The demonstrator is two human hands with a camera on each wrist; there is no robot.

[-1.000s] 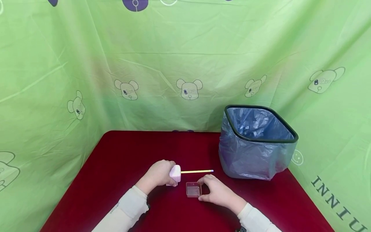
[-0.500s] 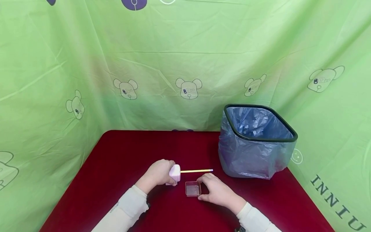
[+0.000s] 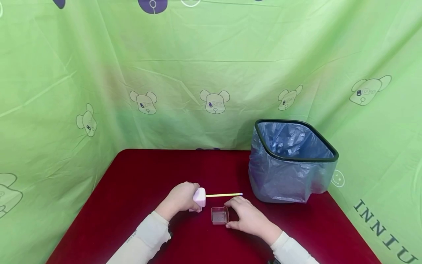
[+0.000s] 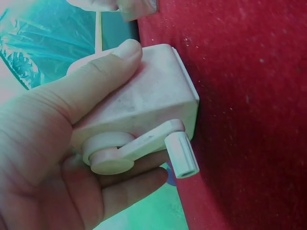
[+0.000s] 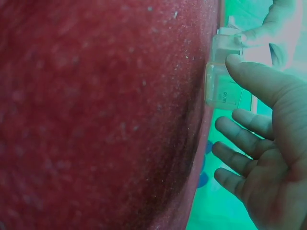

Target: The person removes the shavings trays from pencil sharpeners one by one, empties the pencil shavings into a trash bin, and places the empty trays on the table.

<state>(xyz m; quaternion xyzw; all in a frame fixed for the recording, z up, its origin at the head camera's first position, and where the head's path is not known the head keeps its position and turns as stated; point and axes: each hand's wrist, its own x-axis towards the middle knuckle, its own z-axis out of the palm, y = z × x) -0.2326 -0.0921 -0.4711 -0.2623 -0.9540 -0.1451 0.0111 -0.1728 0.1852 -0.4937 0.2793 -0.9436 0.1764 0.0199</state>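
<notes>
My left hand [image 3: 180,198] grips a pale pink hand-crank pencil sharpener [image 3: 199,197] on the red table. Its thumb lies across the top in the left wrist view, where the crank [image 4: 148,139] with its ribbed knob faces the camera. A yellow pencil [image 3: 224,195] sticks out of the sharpener's far side, pointing right. Just right of the sharpener is a small clear shavings tray [image 3: 219,215], open side up. My right hand [image 3: 248,217] holds that tray at its right end between thumb and fingers. Whether anything lies in the tray is too small to tell.
A bin [image 3: 280,183] lined with a bluish plastic bag, with a black rim, stands at the back right of the table [image 3: 158,165]. Green cloth [image 3: 184,73] printed with bear heads hangs behind and at both sides.
</notes>
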